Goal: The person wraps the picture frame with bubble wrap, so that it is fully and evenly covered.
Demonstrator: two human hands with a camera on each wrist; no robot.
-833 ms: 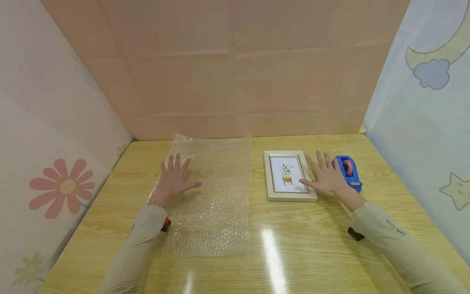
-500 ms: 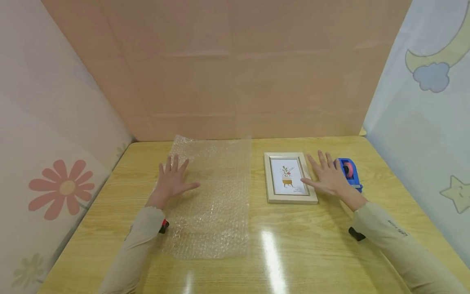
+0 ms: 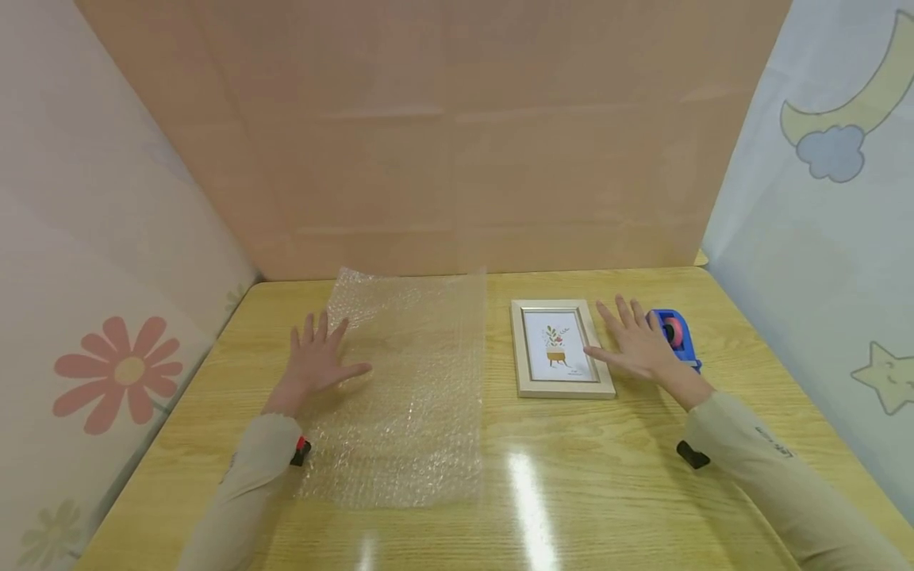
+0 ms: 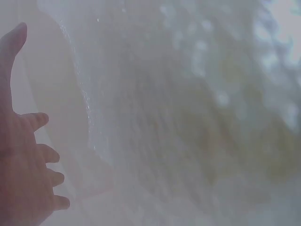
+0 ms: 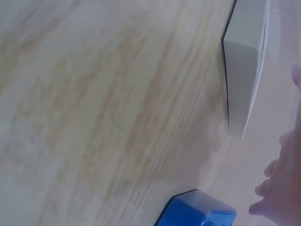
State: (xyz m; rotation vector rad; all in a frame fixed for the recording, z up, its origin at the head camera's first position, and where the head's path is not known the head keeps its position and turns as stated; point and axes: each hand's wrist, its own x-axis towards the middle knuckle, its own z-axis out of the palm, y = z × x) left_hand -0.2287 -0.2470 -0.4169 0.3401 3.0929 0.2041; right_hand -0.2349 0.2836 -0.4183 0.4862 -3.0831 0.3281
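Note:
My left hand (image 3: 314, 365), fingers spread, is over the left edge of a clear sheet of bubble wrap (image 3: 421, 404) lying flat on the table. In the left wrist view the same hand (image 4: 26, 165) shows at the left, holding nothing, beside the blurred wrap (image 4: 136, 108). Fingers splayed, my right hand (image 3: 638, 349) hovers between a cream picture frame (image 3: 524, 357) and a blue tape dispenser (image 3: 687, 345); its thumb overlaps the frame's right side. The dispenser carries a pink roll and is partly hidden by the fingers. From the right wrist, the frame's side (image 5: 242, 75) and the dispenser (image 5: 200, 209) both show.
The wood-grain table (image 3: 585, 476) ends at a tan backdrop (image 3: 457, 143). Pale printed walls stand on both sides, with a flower (image 3: 130, 370) at the left and a moon (image 3: 850, 103) at the right.
My left hand has drifted left and slightly nearer, toward the wrap's outer edge. The right hand stays almost where it was. The frame, dispenser and wrap keep their places as the head view shifts a little.

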